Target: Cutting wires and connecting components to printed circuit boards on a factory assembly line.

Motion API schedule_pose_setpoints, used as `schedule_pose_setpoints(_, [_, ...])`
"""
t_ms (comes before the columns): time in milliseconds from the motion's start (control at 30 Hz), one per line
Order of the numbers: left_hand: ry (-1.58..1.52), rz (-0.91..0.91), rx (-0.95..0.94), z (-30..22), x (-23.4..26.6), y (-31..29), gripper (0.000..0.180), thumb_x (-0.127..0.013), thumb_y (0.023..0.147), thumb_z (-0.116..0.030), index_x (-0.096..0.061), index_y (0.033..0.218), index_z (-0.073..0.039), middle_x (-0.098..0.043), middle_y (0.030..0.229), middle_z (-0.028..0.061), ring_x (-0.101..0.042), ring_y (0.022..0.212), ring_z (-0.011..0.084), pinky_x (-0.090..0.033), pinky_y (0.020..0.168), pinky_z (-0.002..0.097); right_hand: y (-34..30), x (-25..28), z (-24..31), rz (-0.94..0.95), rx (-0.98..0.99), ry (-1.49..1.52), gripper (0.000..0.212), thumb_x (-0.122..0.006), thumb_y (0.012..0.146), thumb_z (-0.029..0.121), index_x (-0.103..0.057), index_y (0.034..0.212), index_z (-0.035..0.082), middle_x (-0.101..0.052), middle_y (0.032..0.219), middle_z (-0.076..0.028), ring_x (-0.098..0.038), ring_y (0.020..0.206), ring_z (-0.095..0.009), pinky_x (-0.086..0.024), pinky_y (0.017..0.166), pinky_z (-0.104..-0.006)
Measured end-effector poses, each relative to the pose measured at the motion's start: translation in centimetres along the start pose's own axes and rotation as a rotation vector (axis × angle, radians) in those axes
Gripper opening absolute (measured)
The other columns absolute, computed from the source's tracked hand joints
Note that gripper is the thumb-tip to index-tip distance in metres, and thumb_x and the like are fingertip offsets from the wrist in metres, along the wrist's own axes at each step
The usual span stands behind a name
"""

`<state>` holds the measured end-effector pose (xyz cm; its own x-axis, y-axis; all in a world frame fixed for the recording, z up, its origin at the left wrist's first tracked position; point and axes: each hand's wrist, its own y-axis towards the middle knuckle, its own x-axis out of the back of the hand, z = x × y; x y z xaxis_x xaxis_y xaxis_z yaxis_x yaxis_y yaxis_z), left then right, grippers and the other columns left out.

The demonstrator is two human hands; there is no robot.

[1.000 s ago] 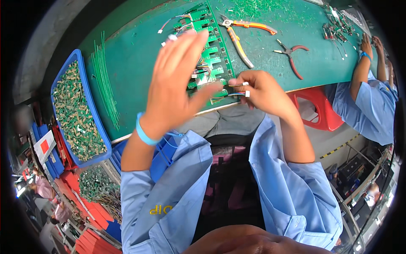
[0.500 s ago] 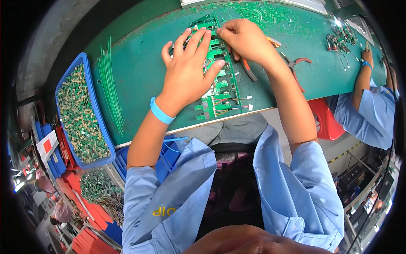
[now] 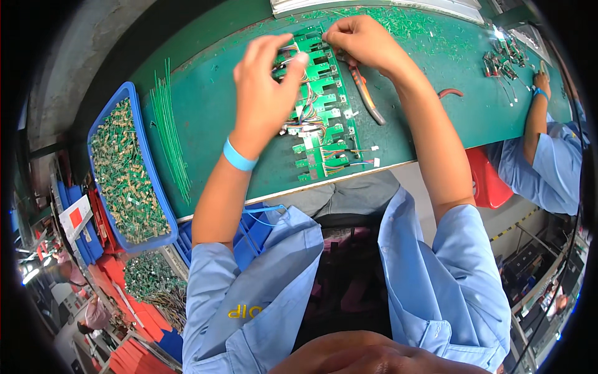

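Note:
A long panel of green circuit boards (image 3: 324, 115) lies on the bench in front of me, with coloured wires and small white connectors along it. My left hand (image 3: 265, 87) hovers at the panel's far left side, thumb and fingers apart, slightly blurred. At the far right corner, my right hand (image 3: 361, 40) pinches the panel's edge strip between thumb and fingers. Orange-and-black handled pliers (image 3: 369, 96) lie just right of the panel, their head partly under my right hand. A red tool handle (image 3: 450, 93) shows beyond my right forearm, which hides the rest.
At left stands a blue bin (image 3: 145, 159) full of small brown-and-green parts. Thin green strips (image 3: 168, 131) lie beside it. Green scraps (image 3: 398, 25) litter the bench's far side. Wired assemblies (image 3: 503, 62) and a co-worker's hand (image 3: 541, 81) are at right, near a red stool (image 3: 489, 181).
My left hand has lifted off the boards and drawn left, its spread fingers curling. My right hand has shifted slightly away from me along the edge strip. More of the panel shows.

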<state>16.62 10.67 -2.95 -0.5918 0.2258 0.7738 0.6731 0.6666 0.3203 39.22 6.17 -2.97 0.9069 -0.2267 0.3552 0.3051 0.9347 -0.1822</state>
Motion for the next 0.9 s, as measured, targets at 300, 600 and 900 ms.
schedule_pose_setpoints(300, [-0.615,0.036,0.419,2.4,1.1,2.4,0.023,-0.083,0.094,-0.013,-0.084,0.114,-0.001,-0.081,0.109,0.0133,-0.074,0.09,0.0107,-0.052,0.07,0.0209,-0.2,-1.7,2.3,-0.219,0.327,-0.442,0.026,-0.077,0.089,0.025,-0.074,0.073,0.004,-0.069,0.065,-0.006,-0.06,0.057,-0.016,-0.052,0.056,-0.0328])
schedule_pose_setpoints(600, [-1.077,-0.082,0.328,4.3,0.0,1.8,0.027,-0.08,0.1,-0.003,-0.08,0.127,0.001,-0.081,0.113,0.0128,-0.074,0.095,0.0137,-0.06,0.085,0.0247,4.0,0.3,3.0,0.164,0.187,-0.292,0.02,-0.072,0.099,0.023,-0.073,0.101,0.003,-0.067,0.083,-0.003,-0.062,0.068,-0.018,-0.05,0.061,-0.0299])
schedule_pose_setpoints(900, [-1.214,-0.073,0.313,5.6,0.3,2.2,0.032,-0.077,0.103,-0.004,-0.076,0.135,0.001,-0.08,0.118,0.0119,-0.073,0.101,0.0142,-0.058,0.094,0.0258,5.1,0.7,0.9,-0.076,0.011,0.664,0.02,-0.067,0.105,0.022,-0.07,0.088,0.012,-0.061,0.073,0.003,-0.046,0.057,-0.006,-0.034,0.049,-0.0259])
